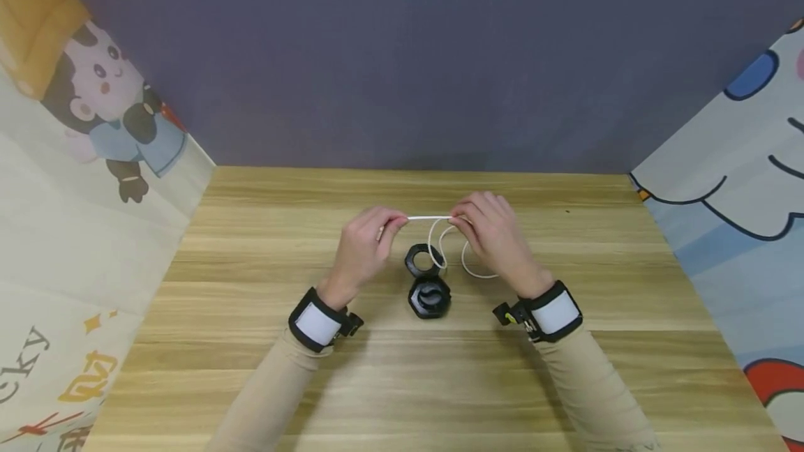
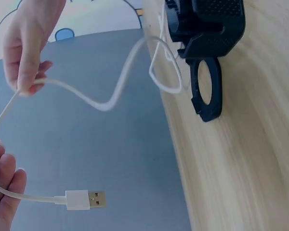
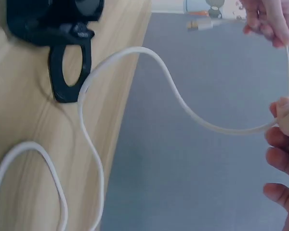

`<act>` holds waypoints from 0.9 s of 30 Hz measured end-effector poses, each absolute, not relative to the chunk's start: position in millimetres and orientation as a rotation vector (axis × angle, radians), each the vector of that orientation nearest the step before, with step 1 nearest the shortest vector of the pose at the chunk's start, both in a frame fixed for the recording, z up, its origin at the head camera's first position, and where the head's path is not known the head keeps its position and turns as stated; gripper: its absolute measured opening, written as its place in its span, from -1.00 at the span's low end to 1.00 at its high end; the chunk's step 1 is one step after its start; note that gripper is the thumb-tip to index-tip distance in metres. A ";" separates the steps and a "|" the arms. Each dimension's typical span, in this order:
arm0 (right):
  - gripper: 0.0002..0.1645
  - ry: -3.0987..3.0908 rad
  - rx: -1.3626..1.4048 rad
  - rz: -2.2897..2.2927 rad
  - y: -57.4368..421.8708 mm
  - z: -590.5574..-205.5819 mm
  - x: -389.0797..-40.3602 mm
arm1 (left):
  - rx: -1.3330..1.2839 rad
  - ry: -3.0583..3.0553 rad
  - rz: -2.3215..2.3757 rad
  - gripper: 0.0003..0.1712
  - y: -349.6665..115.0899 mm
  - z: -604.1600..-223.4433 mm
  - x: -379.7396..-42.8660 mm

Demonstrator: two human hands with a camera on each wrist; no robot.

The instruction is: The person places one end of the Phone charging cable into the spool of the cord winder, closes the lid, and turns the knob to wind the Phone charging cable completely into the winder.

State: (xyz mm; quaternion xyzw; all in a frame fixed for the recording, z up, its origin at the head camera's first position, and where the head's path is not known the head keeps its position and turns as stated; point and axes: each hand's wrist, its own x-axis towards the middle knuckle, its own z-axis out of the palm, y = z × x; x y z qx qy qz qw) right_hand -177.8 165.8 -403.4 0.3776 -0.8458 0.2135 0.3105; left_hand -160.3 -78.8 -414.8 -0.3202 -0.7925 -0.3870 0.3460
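A white USB cable (image 1: 429,217) is stretched between my two hands, above the table. My left hand (image 1: 366,243) pinches it with thumb and fingertips, a short way from its USB plug (image 2: 79,199), which hangs free in the left wrist view. Thumb and forefinger of my right hand (image 1: 496,239) pinch the cable farther along. From there the slack (image 3: 197,118) curves down in loops toward the table. Below and between the hands stands a black hexagonal holder (image 1: 430,297). Its ring-shaped flap (image 1: 411,257) is swung out on the far side, with a cable loop beside it.
The wood-grain table (image 1: 251,298) runs back to a plain dark grey-blue wall (image 1: 402,61). Cartoon-printed panels (image 1: 113,159) flank it on the left and right. Black straps with small cameras (image 1: 317,319) are on both wrists.
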 end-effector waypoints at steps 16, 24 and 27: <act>-0.76 -2.302 0.926 0.471 191.0 -401.1 -181.0 | -0.711 -1.989 -1.063 -0.95 -103.2 -412.4 -161.5; -0.78 -2.308 0.880 0.477 206.2 -403.4 -180.2 | -0.664 -1.981 -1.087 -0.95 -117.4 -412.5 -160.8; -0.64 -2.305 0.871 0.435 209.1 -401.6 -179.8 | -0.647 -1.982 -1.089 -0.95 -119.8 -412.0 -160.6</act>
